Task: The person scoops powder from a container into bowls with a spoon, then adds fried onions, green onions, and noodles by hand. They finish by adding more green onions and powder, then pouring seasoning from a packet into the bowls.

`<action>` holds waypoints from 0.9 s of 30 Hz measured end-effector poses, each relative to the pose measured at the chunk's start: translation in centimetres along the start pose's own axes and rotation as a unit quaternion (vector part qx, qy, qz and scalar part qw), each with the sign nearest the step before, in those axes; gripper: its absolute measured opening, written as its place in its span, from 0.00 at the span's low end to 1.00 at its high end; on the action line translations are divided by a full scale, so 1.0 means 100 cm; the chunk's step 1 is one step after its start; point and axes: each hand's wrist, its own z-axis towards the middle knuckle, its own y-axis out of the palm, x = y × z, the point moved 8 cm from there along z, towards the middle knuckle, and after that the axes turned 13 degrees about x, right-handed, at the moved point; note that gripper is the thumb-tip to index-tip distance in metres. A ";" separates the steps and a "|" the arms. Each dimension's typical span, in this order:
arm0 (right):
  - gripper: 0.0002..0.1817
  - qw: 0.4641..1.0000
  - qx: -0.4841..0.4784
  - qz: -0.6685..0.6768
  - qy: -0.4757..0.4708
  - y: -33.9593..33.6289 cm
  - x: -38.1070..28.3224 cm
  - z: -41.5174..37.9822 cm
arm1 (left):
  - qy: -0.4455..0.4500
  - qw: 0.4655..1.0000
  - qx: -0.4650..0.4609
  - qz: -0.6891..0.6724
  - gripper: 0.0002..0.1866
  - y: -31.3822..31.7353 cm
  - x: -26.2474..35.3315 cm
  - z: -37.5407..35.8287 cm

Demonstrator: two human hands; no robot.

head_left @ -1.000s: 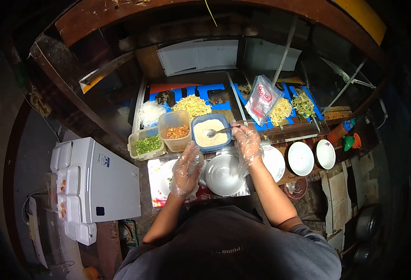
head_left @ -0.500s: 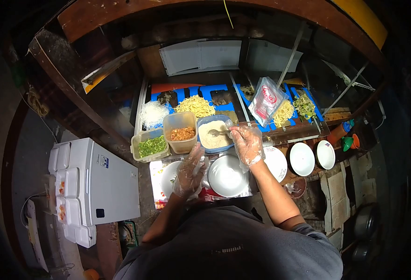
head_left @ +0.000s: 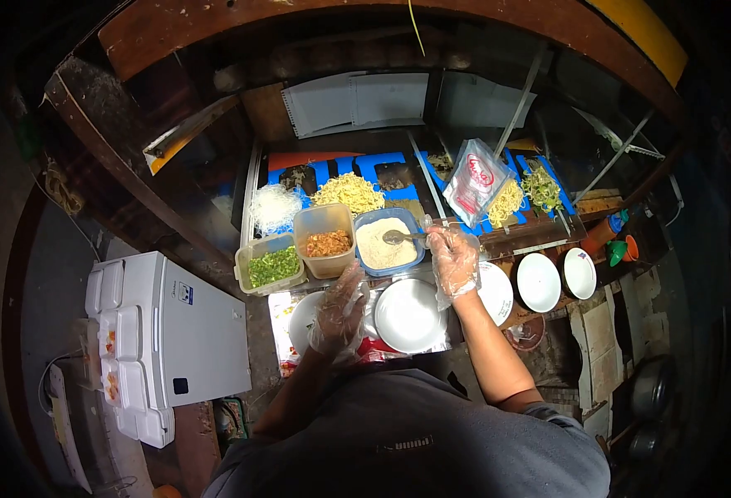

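Observation:
In clear plastic gloves, my right hand [head_left: 455, 261] grips a spoon [head_left: 395, 237] by its handle. The spoon's bowl rests in pale powder [head_left: 379, 246] inside a blue-rimmed tub [head_left: 393, 270]. Fingers stretched out, my left hand [head_left: 339, 314] hovers empty over the left white bowl [head_left: 300, 321], partly hiding it. A second white bowl [head_left: 408, 315] sits between my hands. Left of the powder, a clear tub [head_left: 322, 270] holds brown chopped food [head_left: 327, 243], and another tub [head_left: 271, 287] holds chopped greens [head_left: 273, 267].
Behind the tubs lie white noodles [head_left: 275, 209], yellow noodles [head_left: 349, 192] and a printed plastic bag [head_left: 476, 183]. More white bowls [head_left: 539, 283] line the right side. A white freezer [head_left: 207, 332] with foam boxes [head_left: 120, 357] stands at left. Bottles [head_left: 604, 235] are at far right.
The spoon's bowl has shifted slightly right and up within the powder, and my right hand has moved a little right and down. My left hand stays near the left bowl.

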 end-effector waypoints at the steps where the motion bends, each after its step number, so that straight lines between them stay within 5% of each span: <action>1: 0.07 1.000 0.001 0.000 0.001 0.001 0.005 0.001 | 0.000 1.000 -0.002 -0.001 0.23 0.000 0.000 -0.001; 3: 0.07 0.998 -0.001 -0.023 -0.064 0.004 0.004 0.003 | -0.052 0.998 -0.018 0.002 0.23 0.003 -0.009 -0.002; 16: 0.09 0.998 -0.041 -0.036 -0.025 0.012 -0.009 0.009 | -0.052 0.998 -0.033 -0.012 0.23 0.000 -0.009 0.002; 21: 0.09 0.999 -0.045 -0.016 -0.010 0.013 -0.006 0.009 | 0.016 0.998 -0.052 0.029 0.21 -0.002 0.004 0.009; 27: 0.09 1.000 -0.028 0.000 -0.008 0.011 -0.008 0.009 | -0.052 0.998 -0.045 -0.009 0.22 -0.004 -0.007 0.008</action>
